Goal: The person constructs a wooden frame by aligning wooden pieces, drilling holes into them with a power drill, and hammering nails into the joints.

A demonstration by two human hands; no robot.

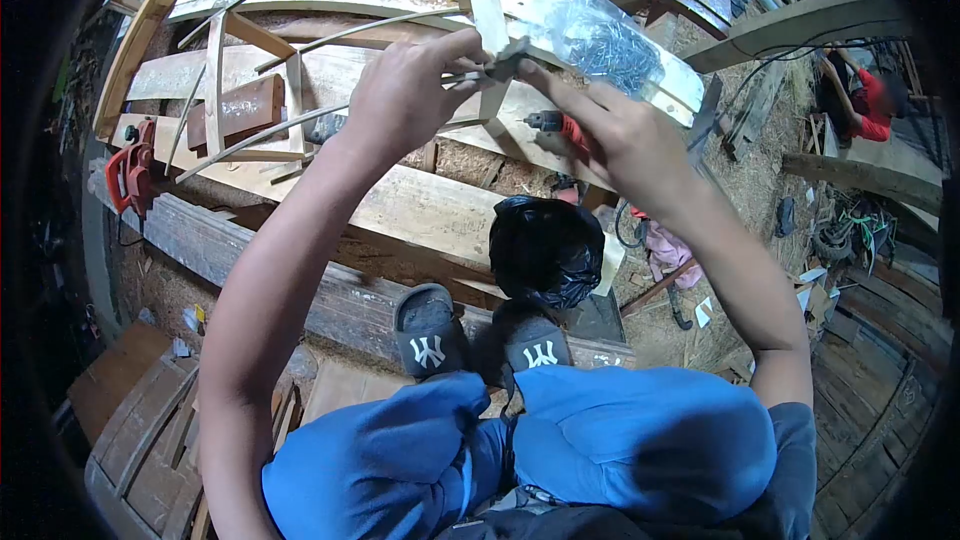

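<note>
My left hand (408, 90) is raised over the planks, its fingers closed on a thin pale strip near the fingertips. Just to the right, a small dark metal tool (508, 60) meets the strip; its exact kind is hard to make out. The fingertips of my right hand (615, 130) pinch this tool from the right side. Behind the hands stands a light wooden frame (482, 0) with upright slats (215, 85) and long thin curved rods (290, 123). Below my right hand lies a red power drill (572, 130) with a black chuck, partly hidden.
A clear plastic bag of nails or screws (615, 50) lies on a board. A black plastic bag (545, 250) stands before my sandals (432, 330). At left sits a red power tool (132, 170). A person in a red shirt (875, 105) is at far right, beside thick beams (800, 30).
</note>
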